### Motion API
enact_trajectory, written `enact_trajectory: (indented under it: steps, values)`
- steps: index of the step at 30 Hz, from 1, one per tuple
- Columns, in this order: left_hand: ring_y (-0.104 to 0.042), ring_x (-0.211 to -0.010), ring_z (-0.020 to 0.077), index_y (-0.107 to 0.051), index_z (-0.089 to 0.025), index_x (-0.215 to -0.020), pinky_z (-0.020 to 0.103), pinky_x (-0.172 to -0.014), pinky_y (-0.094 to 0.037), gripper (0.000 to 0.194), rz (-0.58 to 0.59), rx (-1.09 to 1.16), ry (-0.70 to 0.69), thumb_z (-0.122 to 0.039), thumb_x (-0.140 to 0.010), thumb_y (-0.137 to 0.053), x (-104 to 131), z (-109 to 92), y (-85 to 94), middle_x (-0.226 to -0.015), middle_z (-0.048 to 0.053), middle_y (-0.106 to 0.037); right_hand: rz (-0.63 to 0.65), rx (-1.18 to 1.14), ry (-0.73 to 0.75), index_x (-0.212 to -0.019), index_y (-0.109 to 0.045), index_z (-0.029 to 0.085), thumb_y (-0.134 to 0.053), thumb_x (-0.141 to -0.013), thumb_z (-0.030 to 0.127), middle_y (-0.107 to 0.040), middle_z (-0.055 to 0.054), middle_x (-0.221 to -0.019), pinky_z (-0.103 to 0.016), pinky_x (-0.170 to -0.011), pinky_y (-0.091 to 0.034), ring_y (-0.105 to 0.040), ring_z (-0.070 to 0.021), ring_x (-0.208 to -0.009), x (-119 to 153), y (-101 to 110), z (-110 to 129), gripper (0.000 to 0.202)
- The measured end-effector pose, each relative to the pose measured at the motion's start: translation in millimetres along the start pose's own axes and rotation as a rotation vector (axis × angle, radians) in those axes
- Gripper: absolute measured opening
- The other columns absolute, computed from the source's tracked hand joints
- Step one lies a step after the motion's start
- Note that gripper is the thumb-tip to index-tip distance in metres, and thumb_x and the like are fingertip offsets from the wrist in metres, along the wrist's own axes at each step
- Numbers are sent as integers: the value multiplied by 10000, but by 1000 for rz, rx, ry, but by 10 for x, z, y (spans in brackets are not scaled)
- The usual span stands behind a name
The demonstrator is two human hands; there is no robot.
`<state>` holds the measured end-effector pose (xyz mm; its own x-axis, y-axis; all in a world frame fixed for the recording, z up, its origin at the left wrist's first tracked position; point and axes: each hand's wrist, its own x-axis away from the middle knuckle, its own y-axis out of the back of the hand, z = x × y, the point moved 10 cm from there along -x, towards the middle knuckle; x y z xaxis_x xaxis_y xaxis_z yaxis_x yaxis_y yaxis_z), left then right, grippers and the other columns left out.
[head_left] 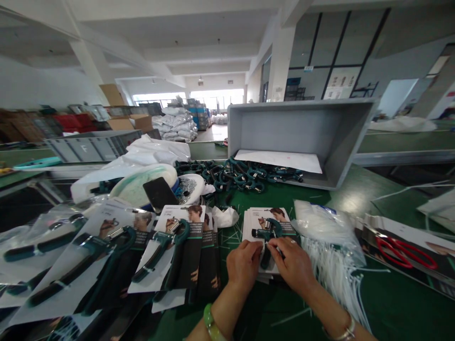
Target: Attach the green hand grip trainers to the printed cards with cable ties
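Observation:
A dark green hand grip (272,227) lies on a stack of printed cards (251,219) in front of me. My left hand (243,265) is at the left side of this grip, its fingers pinched together on something I cannot make out. From the right, my right hand (292,265) reaches over the lower part of the grip, thumb and fingers closed on something too small to tell. To the left, more dark green grips (170,246) rest on printed cards (194,265), with white ties round some handles.
A grey bin (295,128) lies tipped behind a heap of grips (241,175). White cable ties (330,270) spill from a bag at right, near red-handled scissors (405,251). A phone (159,193) rests against tubs at left.

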<state>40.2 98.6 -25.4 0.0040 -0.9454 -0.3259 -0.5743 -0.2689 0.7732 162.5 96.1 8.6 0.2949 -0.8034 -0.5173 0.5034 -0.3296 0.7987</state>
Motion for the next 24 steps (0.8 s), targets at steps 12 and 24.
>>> enact_trajectory:
  steps: [12,24]
  values:
    - [-620,-762,135,-675,-188,-877,226,-710,-470,163,-22,492,-96,-248,-817,-536,-42,-55,6,-827,36,-691,238,-200,-49,-840,-657,215,-531,-815,275,-635,-22,-773,-284,-656,-433,-574,-167,-720,-88,-127,-95,142]
    - [-586,-745,124,-667,-223,-793,232,-698,-460,111,47,403,2,-236,-762,-562,-60,-116,24,-836,-2,-648,-83,-425,-27,-761,-546,192,-445,-866,282,-556,-23,-737,-277,-667,-419,-529,-157,-725,-88,113,-59,172]
